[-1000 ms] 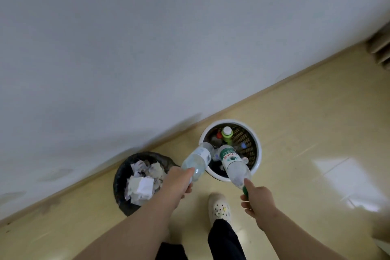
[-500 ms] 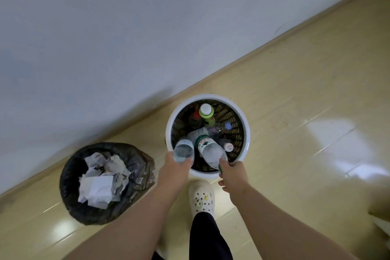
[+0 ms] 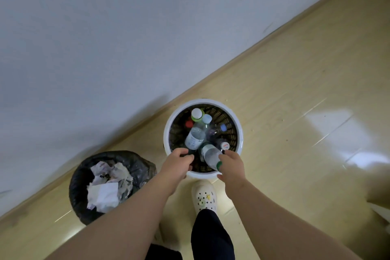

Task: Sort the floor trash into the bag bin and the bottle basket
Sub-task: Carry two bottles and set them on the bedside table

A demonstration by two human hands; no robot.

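Note:
The white-rimmed bottle basket stands by the wall with several plastic bottles inside. A clear bottle with a pale blue cap lies in it, just beyond my left hand. That hand hovers over the basket's near rim, holding nothing, its fingers loosely curled. My right hand grips a clear bottle with a green cap at its neck, bottom end down inside the basket. The black bag bin, left of the basket, holds crumpled paper.
A grey-white wall and its baseboard run diagonally behind both containers. My foot in a white clog stands just in front of the basket. Glossy yellow floor stretches to the right.
My left hand has let go of its bottle, which now lies in the basket. My right hand has lowered the green-capped bottle deeper in. The camera has moved closer and tilted down.

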